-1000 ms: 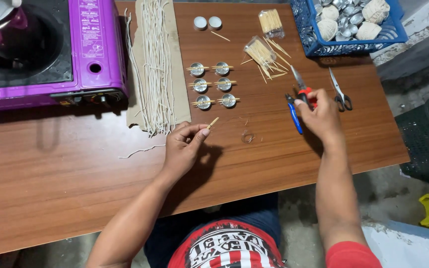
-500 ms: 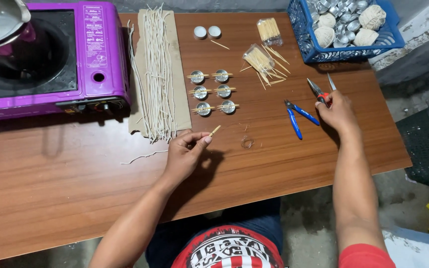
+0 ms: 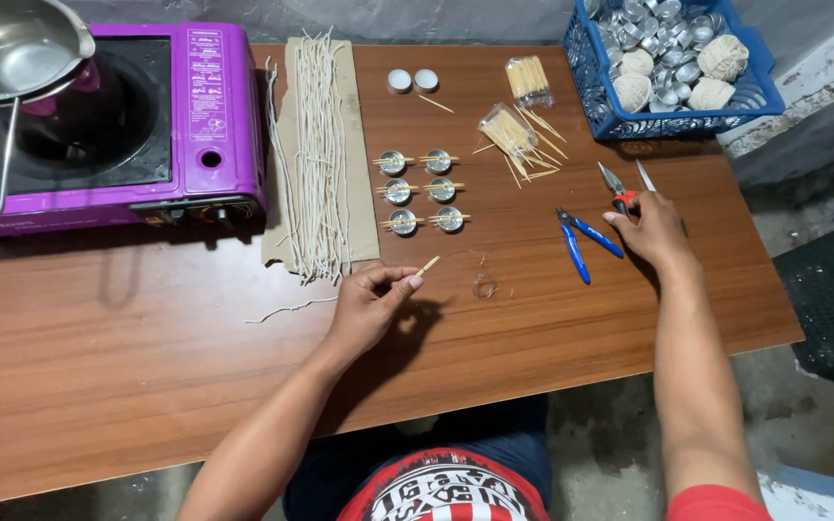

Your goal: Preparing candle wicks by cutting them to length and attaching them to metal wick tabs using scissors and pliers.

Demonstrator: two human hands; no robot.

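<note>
Pinching a wooden stick (image 3: 427, 265), left hand (image 3: 369, 304); right hand (image 3: 653, 230) half-hides gripped red-handled pliers (image 3: 618, 193).

Glossy wood-grain table (image 3: 147, 386), shiny metal cups (image 3: 420, 191), blue plastic basket (image 3: 668, 123).

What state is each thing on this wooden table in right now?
Left hand: pinching a short wooden stick.
Right hand: resting on the red-handled scissors, blades apart.
Blue-handled pliers: lying untouched, handles spread.
Six small metal cups: upright, a stick laid across each.
Steel pan: looks empty, on the purple stove.
</note>
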